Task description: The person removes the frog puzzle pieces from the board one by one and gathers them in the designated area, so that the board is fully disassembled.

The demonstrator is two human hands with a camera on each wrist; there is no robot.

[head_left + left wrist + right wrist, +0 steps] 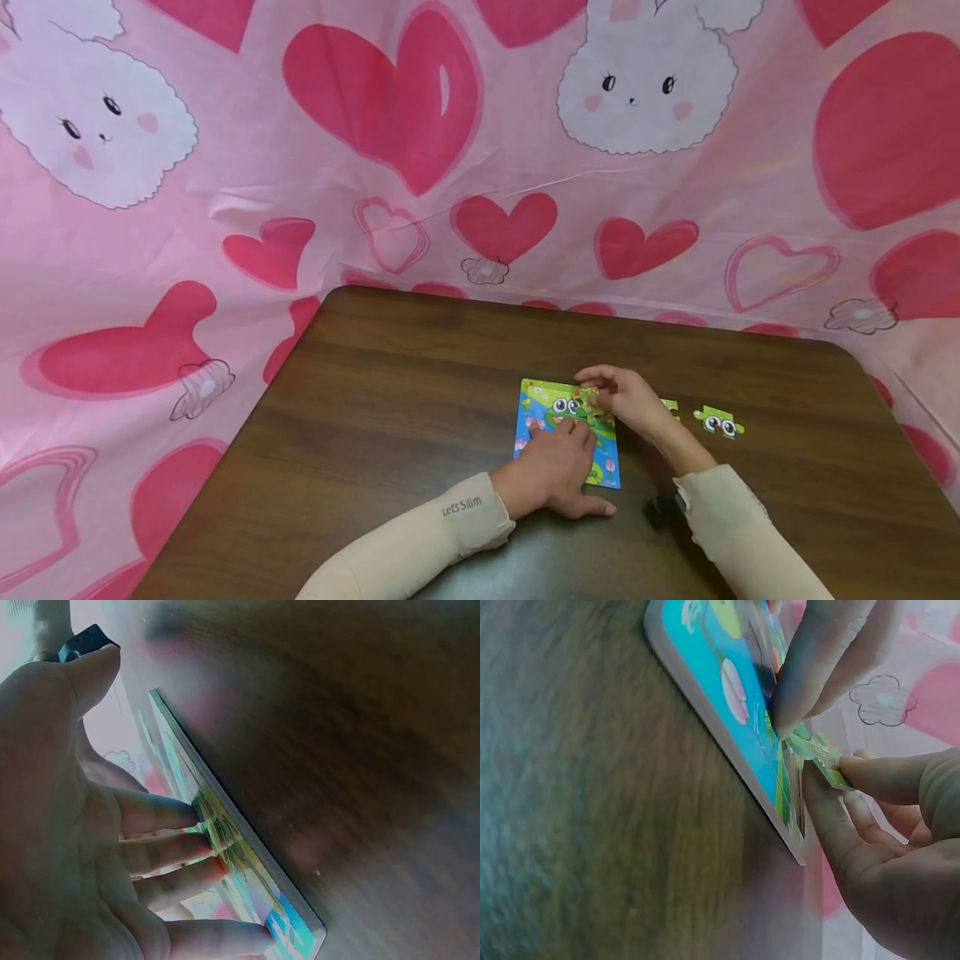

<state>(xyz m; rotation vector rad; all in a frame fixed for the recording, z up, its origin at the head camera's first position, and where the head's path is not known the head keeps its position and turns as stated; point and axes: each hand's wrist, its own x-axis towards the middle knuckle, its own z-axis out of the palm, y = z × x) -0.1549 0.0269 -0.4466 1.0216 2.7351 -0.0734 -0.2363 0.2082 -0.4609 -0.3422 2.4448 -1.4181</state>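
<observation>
A frog jigsaw puzzle board (609, 473) with a blue and green picture lies flat on the table. My left hand (549, 468) rests on its lower middle, and the fingers (176, 885) reach out fairly straight with their tips touching the picture. At the board's upper right corner is my right hand (632, 406). Its thumb and index finger pinch a green puzzle piece (826, 761), which is tilted up at the edge of a gap in the board. The frog's eyes show above my left hand; part of the picture is hidden beneath it.
Right of the board lies a loose puzzle piece (720, 423) with two eyes. Another piece (670, 406) is partly hidden behind my right wrist. A black device (663, 510) sits at the right wrist. Behind the brown table (405, 358) hangs a pink heart-patterned cloth (322, 167).
</observation>
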